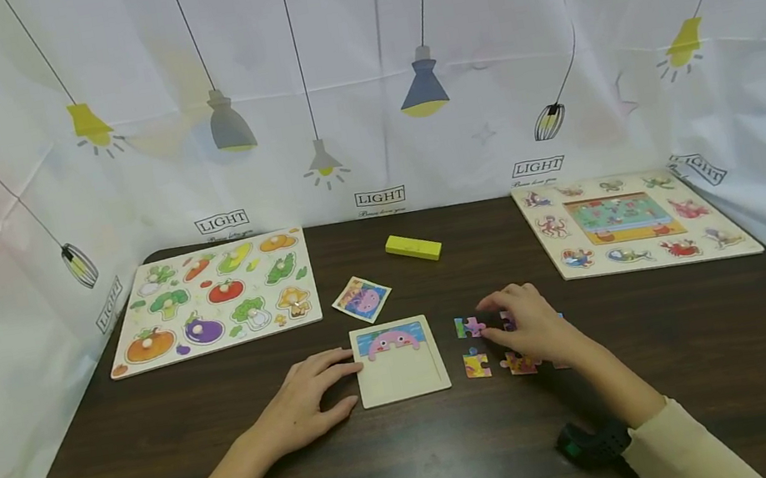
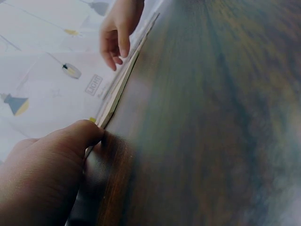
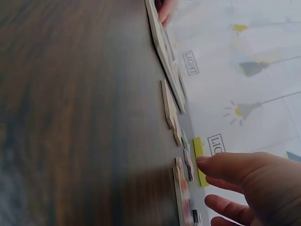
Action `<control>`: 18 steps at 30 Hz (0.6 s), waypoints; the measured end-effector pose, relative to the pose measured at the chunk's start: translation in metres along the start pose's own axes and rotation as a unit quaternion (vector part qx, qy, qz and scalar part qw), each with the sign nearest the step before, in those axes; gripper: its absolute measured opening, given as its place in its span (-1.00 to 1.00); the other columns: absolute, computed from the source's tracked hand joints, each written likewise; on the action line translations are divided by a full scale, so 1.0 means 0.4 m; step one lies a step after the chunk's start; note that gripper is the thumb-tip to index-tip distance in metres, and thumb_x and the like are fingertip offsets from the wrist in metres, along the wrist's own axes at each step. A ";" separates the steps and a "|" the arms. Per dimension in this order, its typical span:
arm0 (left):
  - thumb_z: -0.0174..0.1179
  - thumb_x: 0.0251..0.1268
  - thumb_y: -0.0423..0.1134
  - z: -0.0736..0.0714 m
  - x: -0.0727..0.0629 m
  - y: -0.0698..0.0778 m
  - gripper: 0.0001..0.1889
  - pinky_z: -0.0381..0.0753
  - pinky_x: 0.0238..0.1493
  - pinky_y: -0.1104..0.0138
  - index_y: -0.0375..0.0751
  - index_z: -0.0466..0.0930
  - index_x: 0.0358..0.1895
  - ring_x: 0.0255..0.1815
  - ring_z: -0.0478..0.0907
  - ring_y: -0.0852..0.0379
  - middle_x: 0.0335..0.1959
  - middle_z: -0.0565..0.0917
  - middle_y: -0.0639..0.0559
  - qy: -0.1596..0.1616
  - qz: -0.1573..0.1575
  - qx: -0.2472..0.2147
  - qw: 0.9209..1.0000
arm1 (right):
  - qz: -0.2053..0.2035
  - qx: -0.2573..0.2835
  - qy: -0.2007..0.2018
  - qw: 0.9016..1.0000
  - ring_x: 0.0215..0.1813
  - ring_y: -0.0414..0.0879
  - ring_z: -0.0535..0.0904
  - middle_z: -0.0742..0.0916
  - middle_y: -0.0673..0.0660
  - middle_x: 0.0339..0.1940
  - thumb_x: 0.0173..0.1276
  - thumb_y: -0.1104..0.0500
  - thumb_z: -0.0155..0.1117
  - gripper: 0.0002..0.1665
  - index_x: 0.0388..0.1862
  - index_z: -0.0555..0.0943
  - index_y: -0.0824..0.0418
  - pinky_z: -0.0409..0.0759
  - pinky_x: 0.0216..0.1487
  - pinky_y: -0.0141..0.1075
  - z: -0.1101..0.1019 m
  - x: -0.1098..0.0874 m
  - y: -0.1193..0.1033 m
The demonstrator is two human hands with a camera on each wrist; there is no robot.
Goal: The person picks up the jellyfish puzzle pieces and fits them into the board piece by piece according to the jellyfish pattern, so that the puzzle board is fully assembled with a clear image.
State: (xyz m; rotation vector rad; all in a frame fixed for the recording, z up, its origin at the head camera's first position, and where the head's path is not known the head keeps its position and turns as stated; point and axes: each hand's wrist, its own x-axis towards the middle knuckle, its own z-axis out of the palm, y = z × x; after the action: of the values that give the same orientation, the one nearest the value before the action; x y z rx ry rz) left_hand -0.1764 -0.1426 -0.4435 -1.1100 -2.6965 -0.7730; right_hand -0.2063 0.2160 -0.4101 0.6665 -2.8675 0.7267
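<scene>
A square wooden puzzle tray [image 1: 402, 379] lies in front of me in the head view, its top strip filled with a pink cartoon animal on blue. At its left edge is my left hand [image 1: 303, 400], fingers extended and touching the frame. Right of the tray lie several loose jigsaw pieces, among them a yellow piece [image 1: 477, 366] and a pink-and-green piece [image 1: 472, 327]. Over them hovers my right hand [image 1: 530, 324], hiding some; its thumb and forefinger are spread beside the pink-and-green piece. In the right wrist view a gap shows between thumb [image 3: 225, 165] and fingers.
Behind the tray lie a small picture card [image 1: 363, 300] and a yellow block [image 1: 413, 247]. A vegetable peg board [image 1: 211, 301] stands at the back left, a sea-animal board [image 1: 635, 222] at the back right. A printed curtain [image 1: 369, 157] hangs along the table's far edge.
</scene>
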 end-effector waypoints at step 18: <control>0.16 0.22 -0.05 -0.002 0.001 -0.001 -0.57 0.18 0.19 0.05 -0.02 0.48 0.17 0.28 0.23 0.08 0.24 0.38 0.01 -0.009 -0.005 -0.003 1.000 | 0.013 -0.012 -0.008 1.000 -0.07 0.10 0.34 0.57 0.17 -0.14 0.17 0.10 0.34 -0.73 -0.16 0.62 0.16 0.27 -0.11 0.02 0.025 0.002 -0.008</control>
State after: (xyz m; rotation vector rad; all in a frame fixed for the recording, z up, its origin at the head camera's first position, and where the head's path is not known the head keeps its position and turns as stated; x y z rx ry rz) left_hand -0.1769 -0.1430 -0.4428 -1.1123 -2.7178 -0.7765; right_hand -0.2054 0.2083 -0.4175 0.6369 -2.8984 0.6931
